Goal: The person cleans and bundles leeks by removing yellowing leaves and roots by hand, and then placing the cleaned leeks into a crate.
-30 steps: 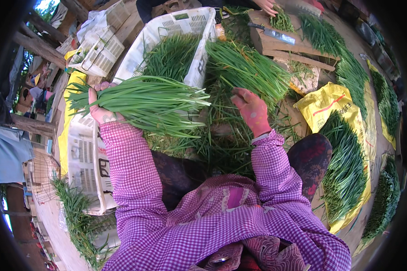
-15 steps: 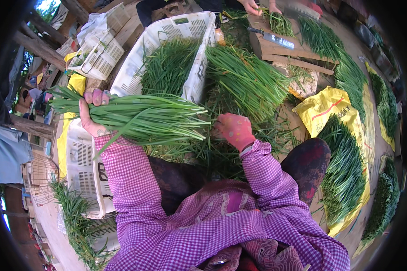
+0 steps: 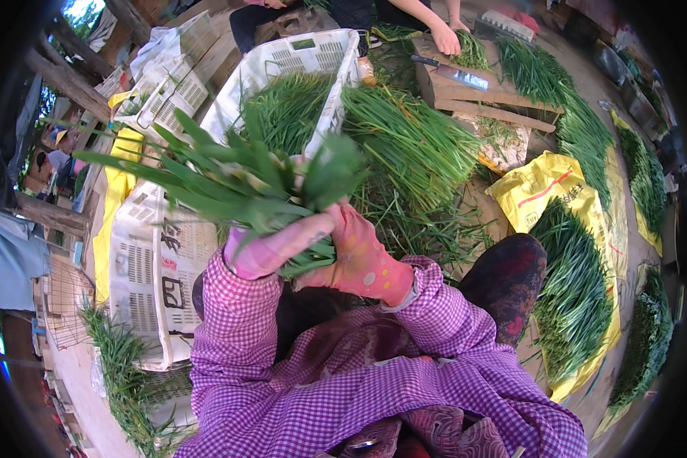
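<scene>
A bunch of garlic chives (image 3: 221, 183) is held upright before my lap, its flat leaves fanning up and to the left, partly blurred. My left hand (image 3: 271, 248) is closed round the near left side of the bunch. Against its right side presses my right hand (image 3: 362, 256), in a pink dotted glove, fingers wrapped round the stems and partly hidden. Just beyond lies a large heap of loose garlic chives (image 3: 412, 141). Left of that heap, a white plastic crate (image 3: 332, 114) holds more of them.
Another white crate (image 3: 137, 267) stands at my left. On the right, chives lie on a yellow sack (image 3: 523, 195). A cleaver (image 3: 462, 76) rests on a wooden board (image 3: 443, 91) at the far side, where another person's hand (image 3: 444, 38) touches a small bunch.
The bunch has turned from lying sideways to upright, and my left hand has come in toward the middle. My right hand has moved left onto it. The co-worker's hands shifted closer to the board.
</scene>
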Demonstrator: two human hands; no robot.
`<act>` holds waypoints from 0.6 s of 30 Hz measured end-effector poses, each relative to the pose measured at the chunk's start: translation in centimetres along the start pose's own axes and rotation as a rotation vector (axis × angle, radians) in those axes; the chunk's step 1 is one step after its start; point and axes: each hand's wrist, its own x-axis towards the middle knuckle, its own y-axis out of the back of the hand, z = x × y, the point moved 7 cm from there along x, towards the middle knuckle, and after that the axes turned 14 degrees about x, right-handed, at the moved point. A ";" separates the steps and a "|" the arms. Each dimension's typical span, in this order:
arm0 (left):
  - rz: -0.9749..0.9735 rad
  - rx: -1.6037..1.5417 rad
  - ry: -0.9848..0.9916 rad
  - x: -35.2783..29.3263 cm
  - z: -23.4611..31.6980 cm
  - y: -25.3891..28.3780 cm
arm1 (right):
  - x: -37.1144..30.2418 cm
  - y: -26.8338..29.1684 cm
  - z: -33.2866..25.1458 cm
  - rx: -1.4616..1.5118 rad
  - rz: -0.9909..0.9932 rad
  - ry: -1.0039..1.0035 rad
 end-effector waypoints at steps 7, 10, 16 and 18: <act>0.058 0.981 -0.217 2.6 4.2 -4.0 | -3.1 -0.5 4.8 0.934 0.230 -0.285; 0.148 1.142 -0.419 3.9 5.7 -5.8 | -3.4 2.0 5.3 0.944 0.526 -0.315; 0.389 0.306 -0.245 7.1 3.7 -2.7 | -5.0 12.2 1.9 0.705 0.795 -0.290; 0.365 0.174 -0.118 6.7 2.5 -3.1 | -6.2 15.7 2.2 0.804 0.900 -0.251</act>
